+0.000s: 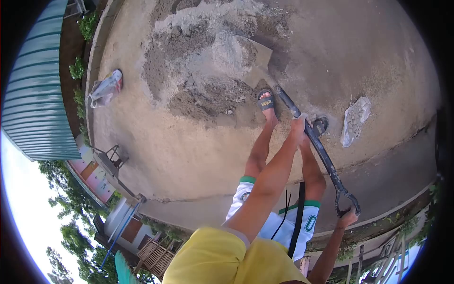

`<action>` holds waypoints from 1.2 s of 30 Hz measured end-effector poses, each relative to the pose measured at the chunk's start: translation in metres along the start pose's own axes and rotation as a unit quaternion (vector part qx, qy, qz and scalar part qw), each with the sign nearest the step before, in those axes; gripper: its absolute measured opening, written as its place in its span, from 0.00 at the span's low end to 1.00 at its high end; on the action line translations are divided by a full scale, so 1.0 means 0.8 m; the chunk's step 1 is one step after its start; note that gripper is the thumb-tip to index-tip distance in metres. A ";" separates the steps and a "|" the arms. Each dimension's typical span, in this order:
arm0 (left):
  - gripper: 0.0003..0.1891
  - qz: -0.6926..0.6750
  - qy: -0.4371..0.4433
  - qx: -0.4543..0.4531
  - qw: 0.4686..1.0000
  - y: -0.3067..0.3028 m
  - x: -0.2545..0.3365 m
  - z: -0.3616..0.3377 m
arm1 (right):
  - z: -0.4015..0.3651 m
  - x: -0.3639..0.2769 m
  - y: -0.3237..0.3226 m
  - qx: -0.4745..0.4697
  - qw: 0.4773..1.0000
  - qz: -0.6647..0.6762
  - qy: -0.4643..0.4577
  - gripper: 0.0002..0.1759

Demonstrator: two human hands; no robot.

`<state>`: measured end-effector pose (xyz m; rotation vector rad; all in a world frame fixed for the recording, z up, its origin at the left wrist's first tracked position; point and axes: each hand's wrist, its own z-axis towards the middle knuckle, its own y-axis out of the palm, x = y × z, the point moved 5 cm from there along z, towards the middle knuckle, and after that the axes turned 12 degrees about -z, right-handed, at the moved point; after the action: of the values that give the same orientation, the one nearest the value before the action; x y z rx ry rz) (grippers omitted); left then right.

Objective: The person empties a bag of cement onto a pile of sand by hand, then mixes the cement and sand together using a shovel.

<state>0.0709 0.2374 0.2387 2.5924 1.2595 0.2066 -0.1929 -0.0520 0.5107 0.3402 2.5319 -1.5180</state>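
Note:
A long-handled shovel (324, 154) runs diagonally across the view, with dried grey smears on its dark shaft. My left hand (299, 128) is wrapped round the middle of the shaft. At the top end, my right hand (349, 217) grips the D-shaped handle. The shovel's blade (262, 57) is at the right side of a spread pile of grey powder and sand (198, 66), with some grey material against it. My sandalled foot (266, 102) stands just below the blade. The other sandal (320, 126) is partly hidden behind the shaft.
A torn white sack with grey gravel (357, 118) lies on the concrete to the right. Another plastic sack (106, 88) lies at the left near a low curb (94, 57). A metal-framed object (112, 158) stands at the lower left. Green roofing (40, 90) is beyond.

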 end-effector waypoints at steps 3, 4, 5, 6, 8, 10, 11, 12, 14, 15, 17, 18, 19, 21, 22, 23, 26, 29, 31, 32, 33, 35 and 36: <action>0.08 -0.105 -0.037 -0.018 0.994 0.028 0.007 -0.086 | 0.005 -0.030 -0.047 -0.120 0.992 -0.031 -0.039 0.08; 0.09 -0.136 -0.040 -0.056 0.988 0.037 0.022 -0.106 | 0.005 -0.048 -0.040 -0.143 0.982 -0.038 -0.114 0.09; 0.09 -0.168 -0.047 -0.088 0.981 0.042 0.038 -0.126 | 0.001 -0.061 -0.039 -0.166 0.968 -0.049 -0.183 0.11; 0.10 -0.193 -0.038 -0.143 0.970 0.053 0.066 -0.144 | -0.004 -0.077 -0.039 -0.186 0.948 -0.059 -0.250 0.13; 0.12 -0.235 0.002 -0.164 0.958 0.071 0.128 -0.169 | -0.036 -0.144 -0.009 -0.186 0.904 -0.135 -0.362 0.17; 0.13 -0.238 0.058 -0.125 0.961 0.081 0.181 -0.179 | -0.060 -0.218 0.028 -0.160 0.887 -0.137 -0.412 0.18; 0.14 -0.223 0.081 -0.124 0.963 0.089 0.202 -0.181 | -0.041 -0.234 0.037 -0.174 0.874 -0.144 -0.430 0.18; 0.13 -0.189 0.138 -0.102 0.967 0.124 0.227 -0.185 | -0.013 -0.252 0.065 -0.182 0.860 -0.142 -0.454 0.19; 0.13 -0.101 0.195 -0.010 0.975 0.173 0.223 -0.219 | -0.005 -0.301 0.057 -0.180 0.848 -0.147 -0.477 0.15; 0.13 -0.098 0.192 -0.006 0.976 0.182 0.209 -0.212 | 0.020 -0.286 0.034 -0.209 0.878 -0.115 -0.416 0.14; 0.12 -0.105 0.209 -0.013 0.972 0.200 0.215 -0.161 | 0.088 -0.263 0.022 -0.261 0.913 -0.031 -0.313 0.11; 0.11 -0.165 0.137 -0.072 0.974 0.192 0.194 -0.109 | 0.118 -0.253 -0.002 -0.237 0.934 -0.004 -0.269 0.09; 0.11 -0.148 0.127 -0.038 0.980 0.220 0.152 -0.089 | 0.144 -0.239 -0.020 -0.208 0.952 0.031 -0.224 0.08; 0.10 -0.098 0.095 0.026 0.990 0.272 0.055 -0.025 | 0.186 -0.214 -0.059 -0.149 0.982 0.069 -0.095 0.07; 0.09 -0.069 0.070 0.002 0.995 0.295 0.003 0.002 | 0.202 -0.200 -0.096 -0.122 0.991 0.060 -0.008 0.08; 0.08 -0.049 0.041 0.008 0.998 0.306 -0.060 0.044 | 0.230 -0.179 -0.138 -0.072 0.993 0.095 0.024 0.10; 0.11 0.075 -0.048 -0.025 0.996 0.379 -0.195 0.075 | 0.238 -0.186 -0.219 0.037 0.989 0.108 0.095 0.16; 0.12 0.159 -0.064 -0.005 0.985 0.408 -0.278 0.132 | 0.226 -0.241 -0.250 0.130 0.987 0.041 0.087 0.19; 0.12 0.212 -0.022 -0.004 0.977 0.406 -0.265 0.176 | 0.227 -0.277 -0.213 0.164 0.984 0.016 0.068 0.20; 0.11 0.213 0.007 -0.007 0.977 0.385 -0.249 0.220 | 0.238 -0.301 -0.186 0.175 0.983 -0.001 0.053 0.20; 0.11 0.212 0.042 -0.011 0.976 0.377 -0.224 0.258 | 0.253 -0.314 -0.148 0.152 0.987 0.022 0.054 0.20; 0.09 0.028 0.014 -0.007 0.999 0.372 -0.067 0.256 | 0.264 -0.369 -0.045 0.058 0.998 0.027 0.020 0.20; 0.09 0.049 0.028 0.021 0.998 0.370 0.027 0.226 | 0.249 -0.404 0.018 0.050 0.998 0.028 -0.021 0.19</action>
<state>0.3488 0.0491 0.1502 2.7043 1.1668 0.2758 0.1266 -0.2562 0.4892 0.3844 2.3995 -1.6183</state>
